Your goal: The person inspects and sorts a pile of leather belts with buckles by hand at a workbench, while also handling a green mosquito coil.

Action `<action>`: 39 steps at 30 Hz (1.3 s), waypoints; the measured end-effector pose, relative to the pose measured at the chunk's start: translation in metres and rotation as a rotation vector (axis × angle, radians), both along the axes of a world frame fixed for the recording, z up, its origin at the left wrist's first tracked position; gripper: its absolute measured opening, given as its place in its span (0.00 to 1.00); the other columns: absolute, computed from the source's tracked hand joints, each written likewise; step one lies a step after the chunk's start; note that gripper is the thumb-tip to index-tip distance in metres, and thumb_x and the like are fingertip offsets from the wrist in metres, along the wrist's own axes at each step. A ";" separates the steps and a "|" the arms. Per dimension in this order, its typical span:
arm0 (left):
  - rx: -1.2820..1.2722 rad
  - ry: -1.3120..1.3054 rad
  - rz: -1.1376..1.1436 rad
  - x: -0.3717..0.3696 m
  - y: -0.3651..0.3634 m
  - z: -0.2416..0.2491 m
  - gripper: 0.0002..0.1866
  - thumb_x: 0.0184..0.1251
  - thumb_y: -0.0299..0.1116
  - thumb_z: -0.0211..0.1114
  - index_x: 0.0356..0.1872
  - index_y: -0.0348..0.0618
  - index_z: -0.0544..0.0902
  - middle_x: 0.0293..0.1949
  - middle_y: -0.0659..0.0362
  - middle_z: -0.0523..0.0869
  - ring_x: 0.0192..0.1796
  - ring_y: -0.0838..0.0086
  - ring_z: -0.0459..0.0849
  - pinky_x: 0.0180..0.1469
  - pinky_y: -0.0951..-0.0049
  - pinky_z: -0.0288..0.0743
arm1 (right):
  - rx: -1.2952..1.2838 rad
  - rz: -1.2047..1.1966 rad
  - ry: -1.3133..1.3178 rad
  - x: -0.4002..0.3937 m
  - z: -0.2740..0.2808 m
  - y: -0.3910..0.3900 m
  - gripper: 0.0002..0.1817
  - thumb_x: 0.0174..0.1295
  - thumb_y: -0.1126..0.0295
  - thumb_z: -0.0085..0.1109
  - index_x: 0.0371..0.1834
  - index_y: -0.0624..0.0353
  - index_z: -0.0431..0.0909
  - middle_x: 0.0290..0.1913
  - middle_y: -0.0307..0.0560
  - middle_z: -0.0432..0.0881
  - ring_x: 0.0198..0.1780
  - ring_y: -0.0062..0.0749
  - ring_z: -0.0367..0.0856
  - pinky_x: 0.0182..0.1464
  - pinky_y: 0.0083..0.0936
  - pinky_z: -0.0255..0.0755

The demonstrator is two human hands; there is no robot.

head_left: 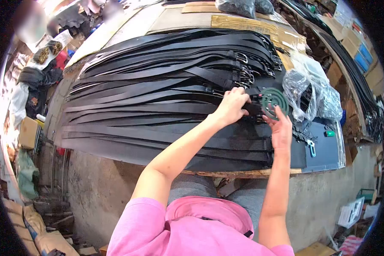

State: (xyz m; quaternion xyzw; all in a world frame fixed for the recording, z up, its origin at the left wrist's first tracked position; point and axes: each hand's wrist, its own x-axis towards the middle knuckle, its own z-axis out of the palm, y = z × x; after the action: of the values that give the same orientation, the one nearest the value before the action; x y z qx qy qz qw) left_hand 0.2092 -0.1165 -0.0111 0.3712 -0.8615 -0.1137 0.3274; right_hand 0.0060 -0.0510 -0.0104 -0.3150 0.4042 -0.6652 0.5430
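Note:
My right hand [280, 130] holds a flat dark green spiral, a mosquito coil [269, 96], by its near edge, above the buckle end of the belts. To its left, my left hand [232, 106] is bent over the belts, its fingers curled on a black belt [254, 99] near the buckles. Many long black belts [158, 91] lie side by side across the table. Their metal buckles [242, 58] are gathered at the right. What lies under my left palm is hidden.
Clear plastic bags [301, 91] with dark contents stand right of the coil. A small green object [329, 133] and a blue-handled tool [312, 148] lie at the table's right corner. Cardboard [243, 24] covers the back. More belts [350, 64] hang at the far right.

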 end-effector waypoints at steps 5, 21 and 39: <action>-0.112 0.087 -0.089 -0.005 0.021 0.019 0.16 0.44 0.18 0.68 0.37 0.41 0.77 0.44 0.51 0.78 0.49 0.53 0.78 0.53 0.57 0.74 | -0.063 0.310 -0.442 -0.021 0.030 0.010 0.19 0.74 0.61 0.53 0.55 0.67 0.77 0.56 0.59 0.82 0.59 0.55 0.79 0.63 0.46 0.73; -0.393 -0.497 1.055 0.585 0.058 0.087 0.24 0.52 0.14 0.58 0.53 0.41 0.82 0.49 0.48 0.86 0.54 0.53 0.83 0.59 0.61 0.74 | -0.235 0.242 -0.377 -0.148 0.073 0.086 0.15 0.76 0.61 0.50 0.51 0.63 0.78 0.43 0.51 0.80 0.41 0.38 0.75 0.58 0.43 0.71; -0.112 -0.591 1.145 0.754 0.105 0.012 0.48 0.52 0.05 0.49 0.78 0.52 0.59 0.79 0.39 0.50 0.79 0.49 0.54 0.78 0.59 0.51 | 0.164 0.138 -0.134 -0.091 0.006 0.099 0.11 0.70 0.68 0.57 0.46 0.64 0.80 0.42 0.52 0.86 0.40 0.45 0.86 0.49 0.47 0.81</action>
State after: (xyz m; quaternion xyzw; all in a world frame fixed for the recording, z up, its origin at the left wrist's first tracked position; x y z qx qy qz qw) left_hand 0.9632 -0.0117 0.0010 0.7699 -0.5856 0.2311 0.1041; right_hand -0.0854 0.0479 -0.0045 -0.2517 0.3975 -0.6107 0.6370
